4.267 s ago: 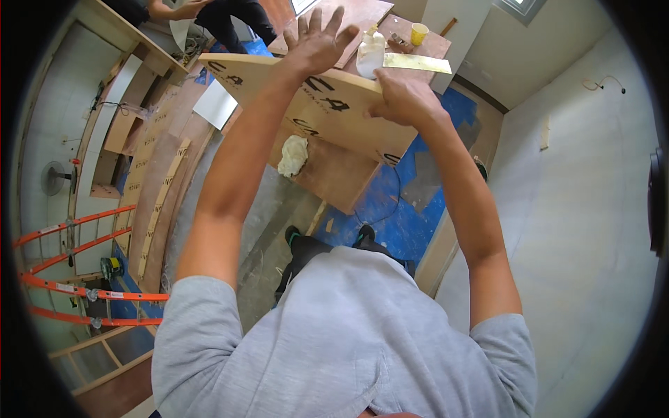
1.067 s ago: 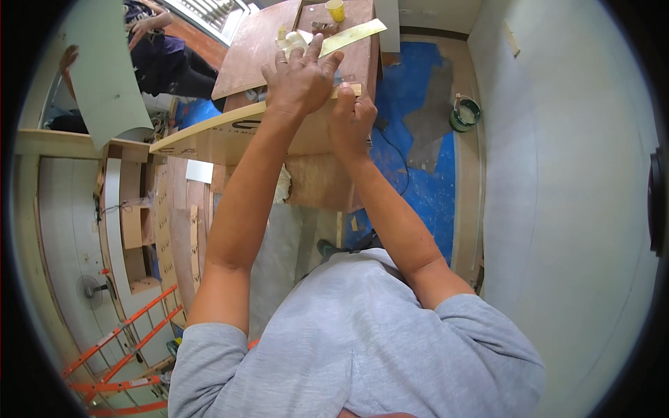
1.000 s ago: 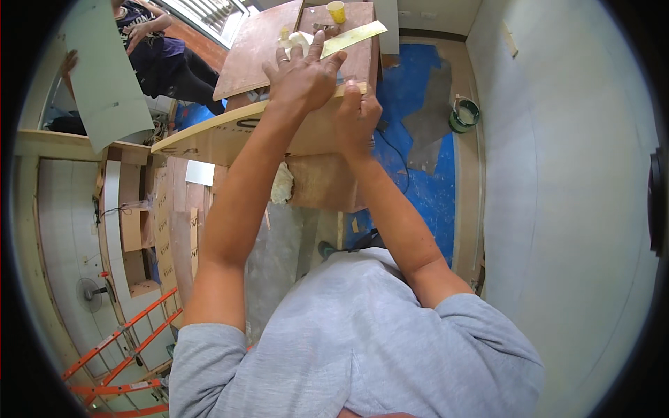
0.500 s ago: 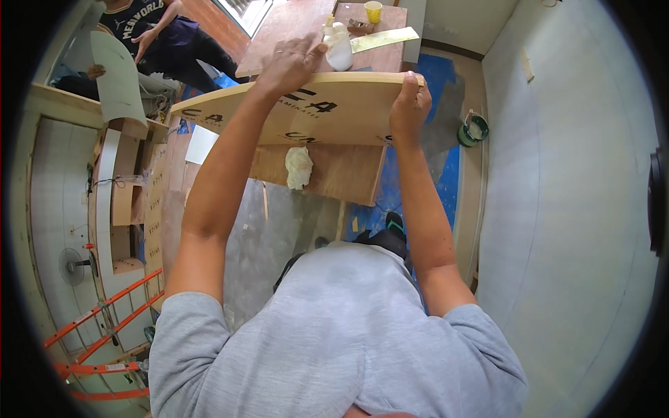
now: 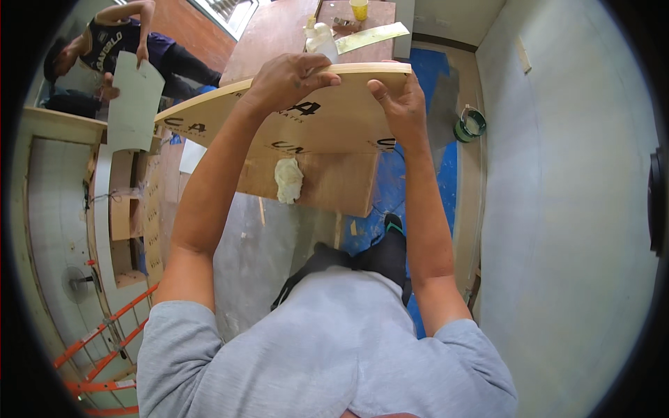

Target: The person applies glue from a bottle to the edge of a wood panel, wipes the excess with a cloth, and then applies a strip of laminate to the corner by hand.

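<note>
A tan laminate board [image 5: 334,129] with black printing stands raised in front of me, its pale narrow edge uppermost. My left hand [image 5: 289,82] grips that edge near the middle, thumb on the printed face and fingers over the far side. At the board's right end my right hand [image 5: 403,104] is closed round the corner, its thumb on the near face. The fingertips of both hands are hidden behind the board. Below it, a crumpled white cloth [image 5: 288,180] lies on a brown plywood surface [image 5: 338,184]. Just beyond my left hand stands a white plastic bottle [image 5: 321,40].
A yellow cup [image 5: 359,9] and a pale strip [image 5: 373,37] rest on the far worktop [image 5: 272,38]. At far left a co-worker holds a curved white sheet [image 5: 134,101]. Orange ladders [image 5: 104,334] stand lower left; a green bucket [image 5: 470,125] sits near the right wall.
My left hand has wrapped its thumb onto the near face; my right thumb has slid from the edge to the face. The co-worker has leaned over and shifted the white sheet rightward.
</note>
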Demonstrator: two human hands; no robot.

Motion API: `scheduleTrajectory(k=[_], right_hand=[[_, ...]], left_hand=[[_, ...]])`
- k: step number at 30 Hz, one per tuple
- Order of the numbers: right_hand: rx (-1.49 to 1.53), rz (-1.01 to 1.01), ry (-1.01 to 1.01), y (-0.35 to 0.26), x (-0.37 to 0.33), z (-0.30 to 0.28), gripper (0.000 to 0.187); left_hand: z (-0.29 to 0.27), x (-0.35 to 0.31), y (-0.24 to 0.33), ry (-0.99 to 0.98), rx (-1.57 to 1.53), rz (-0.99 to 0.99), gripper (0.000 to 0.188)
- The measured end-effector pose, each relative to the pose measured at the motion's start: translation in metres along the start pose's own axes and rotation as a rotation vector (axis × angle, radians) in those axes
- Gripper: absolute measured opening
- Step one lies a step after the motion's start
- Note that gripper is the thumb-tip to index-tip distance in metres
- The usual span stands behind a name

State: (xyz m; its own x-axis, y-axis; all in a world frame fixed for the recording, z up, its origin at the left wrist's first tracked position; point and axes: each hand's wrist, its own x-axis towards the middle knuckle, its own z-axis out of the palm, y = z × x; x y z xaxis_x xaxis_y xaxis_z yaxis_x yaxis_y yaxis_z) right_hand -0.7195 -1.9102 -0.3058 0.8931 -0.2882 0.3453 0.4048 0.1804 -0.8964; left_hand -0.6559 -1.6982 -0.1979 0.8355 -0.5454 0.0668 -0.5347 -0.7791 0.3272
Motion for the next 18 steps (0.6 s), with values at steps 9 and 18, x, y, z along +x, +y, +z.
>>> scheduleTrajectory(k=[9,18], right_hand=[[-0.037,-0.029,0.135,0.021,0.029,0.014,0.045],[0.075,0.099,0.094,0.048,0.073,0.009,0.066]], left_hand=[[-0.025,0.003,-0.074,-0.041,-0.108,0.091,0.036],[-0.021,0.05,-0.134,-0.156,-0.53,0.002,0.038]])
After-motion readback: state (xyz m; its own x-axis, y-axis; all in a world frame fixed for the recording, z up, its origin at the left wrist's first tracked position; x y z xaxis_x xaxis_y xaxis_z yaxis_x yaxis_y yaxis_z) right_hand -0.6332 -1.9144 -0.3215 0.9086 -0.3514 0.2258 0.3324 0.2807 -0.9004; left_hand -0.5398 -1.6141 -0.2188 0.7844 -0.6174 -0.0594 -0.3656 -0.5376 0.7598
